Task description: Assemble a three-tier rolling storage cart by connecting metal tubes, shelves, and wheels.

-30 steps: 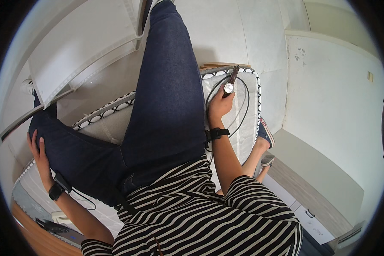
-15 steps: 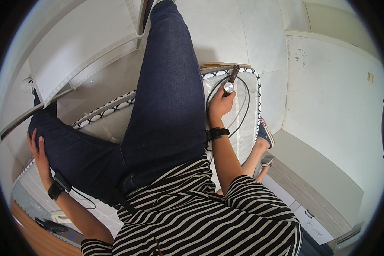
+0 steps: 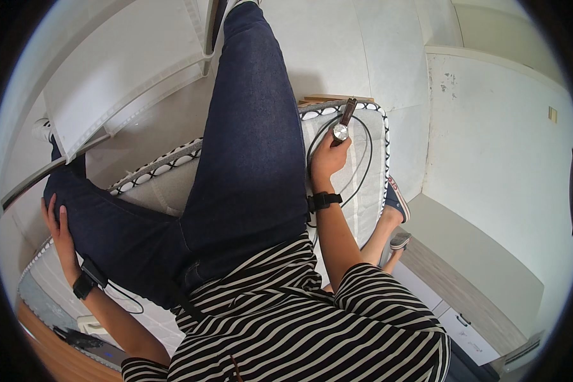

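A wristwatch with a round silver face and dark brown strap is in my right hand. My fingers close round the lower strap, while the upper strap sticks up past the hand. Beneath that hand, a thin black cable lies in a loop on the pale quilted mattress. My left hand rests on the knee of my dark blue jeans, fingers stretched and apart. Black bands circle both wrists, and a small dark box with a cable sits by the left one.
White fabric panels on a metal frame stand at the upper left. Another person's legs and a blue shoe show beyond the mattress's right edge. A white wall rises on the right, above a cabinet. Wooden boards lie past the mattress's far edge.
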{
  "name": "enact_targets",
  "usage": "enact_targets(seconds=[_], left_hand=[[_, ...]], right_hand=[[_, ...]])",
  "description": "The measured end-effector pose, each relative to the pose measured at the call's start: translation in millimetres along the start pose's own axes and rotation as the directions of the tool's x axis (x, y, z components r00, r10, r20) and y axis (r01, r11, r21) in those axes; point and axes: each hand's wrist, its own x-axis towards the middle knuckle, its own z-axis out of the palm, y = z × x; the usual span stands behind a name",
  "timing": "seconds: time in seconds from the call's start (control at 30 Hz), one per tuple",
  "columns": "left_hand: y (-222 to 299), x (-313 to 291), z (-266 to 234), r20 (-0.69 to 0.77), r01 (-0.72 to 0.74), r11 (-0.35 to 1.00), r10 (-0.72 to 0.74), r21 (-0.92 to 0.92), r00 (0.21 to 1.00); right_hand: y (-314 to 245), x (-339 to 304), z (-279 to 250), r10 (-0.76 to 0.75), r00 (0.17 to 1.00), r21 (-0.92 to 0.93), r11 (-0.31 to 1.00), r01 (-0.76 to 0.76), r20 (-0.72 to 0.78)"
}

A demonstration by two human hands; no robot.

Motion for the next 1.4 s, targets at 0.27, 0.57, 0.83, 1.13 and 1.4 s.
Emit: enact_targets(seconds=[0.27, 0.57, 0.83, 1.13, 1.4], left_hand=[[0.0, 0.0, -2.1, -0.009, -0.016, 1.0, 0.016, 0.013, 1.0], [7.1, -1.7, -2.1, -0.001, -0.006, 1.0, 0.006, 0.006, 1.0], [4.6, -2.3, -5.0, -0.009, -0.003, 1.0, 0.003, -0.001, 1.0], [-3.0, 19.5, -31.6, 0.071, 0.315, 0.663, -0.368, -0.679, 0.927], [-69.7, 77.7, 4.4, 0.047, 0.108, 0.277, -0.217, -0.955, 0.975]], right_hand=[[2.0, 0.2, 3.0, 0.0, 1.0, -0.002, 1.0, 0.0, 0.004], [0.3, -0.7, 0.8, 0.0, 1.0, 0.002, 1.0, 0.0, 0.015], [-1.0, -2.1, 3.0, -0.01, 1.0, 0.003, 1.0, 0.01, 0.003], [-1.8, -2.1, 2.4, -0.001, 1.0, 0.015, 1.0, 0.001, 0.009], [3.3, -0.5, 3.0, 0.002, 1.0, 0.061, 0.998, -0.002, 0.007]])
